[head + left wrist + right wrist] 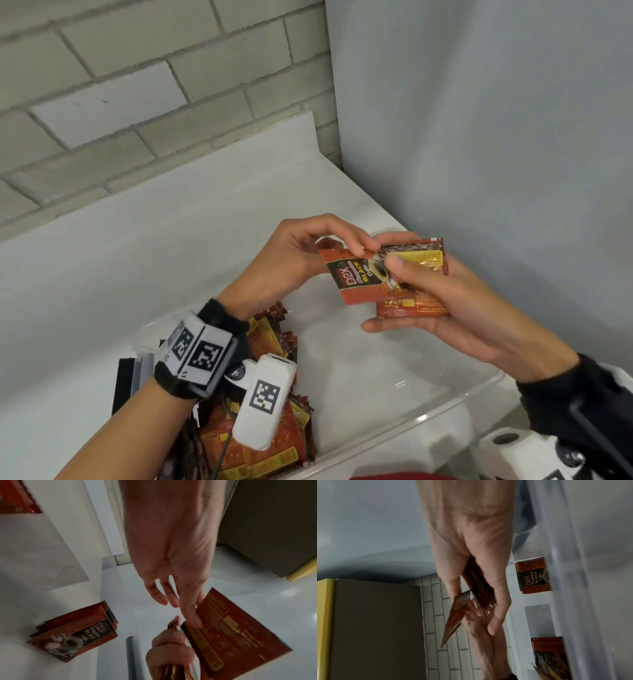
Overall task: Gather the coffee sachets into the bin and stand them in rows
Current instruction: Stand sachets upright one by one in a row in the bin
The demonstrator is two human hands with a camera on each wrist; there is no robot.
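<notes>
At the left of the head view, red and yellow foil coffee sachets (pixel 270 346) stand packed at the left end of the clear plastic bin (pixel 428 416) on the white counter (pixel 102 257). Above the bin, the left hand (pixel 291 260) pinches one red "D2X Black" sachet (pixel 352 277) by its top edge between thumb and fingertips. To its right, the right hand (pixel 442 301) grips a small stack of matching sachets (pixel 418 270), thumb on the front, fingers curled behind.

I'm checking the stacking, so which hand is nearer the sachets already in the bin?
Left. The left hand is raised just beyond the binned sachets; the right hand is farther right.
</notes>
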